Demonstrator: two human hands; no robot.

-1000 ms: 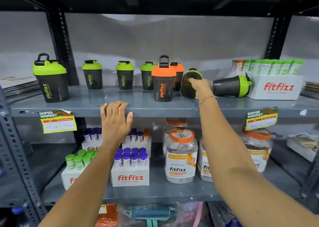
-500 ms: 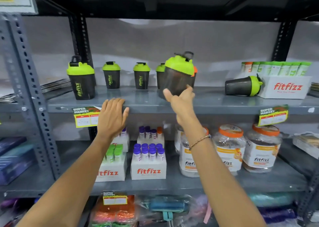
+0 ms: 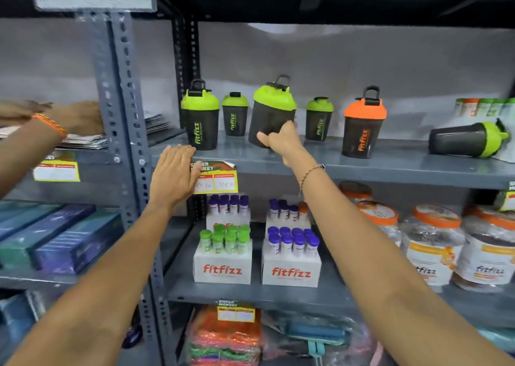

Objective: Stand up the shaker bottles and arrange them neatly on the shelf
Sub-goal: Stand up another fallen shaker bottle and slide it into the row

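Note:
My right hand (image 3: 280,140) grips a large black shaker bottle with a green lid (image 3: 271,112), held nearly upright just above the grey shelf (image 3: 376,168). My left hand (image 3: 174,176) rests flat, fingers apart, on the shelf's front edge beside a price tag. Standing on the shelf are a large green-lid shaker (image 3: 200,120), two small green-lid shakers (image 3: 235,115) (image 3: 319,119) and an orange-lid shaker (image 3: 362,124). One green-lid shaker (image 3: 468,140) lies on its side at the right.
Another person's arm with an orange wristband (image 3: 48,124) reaches onto the neighbouring left shelf. A steel upright (image 3: 122,115) divides the racks. Below stand fitfizz tube boxes (image 3: 223,265) and orange-lid jars (image 3: 432,243). A white fitfizz box sits at the far right.
My right hand has carried the green-lid shaker leftward along the shelf and turned it more upright. The view has shifted left. My left hand stays on the shelf edge.

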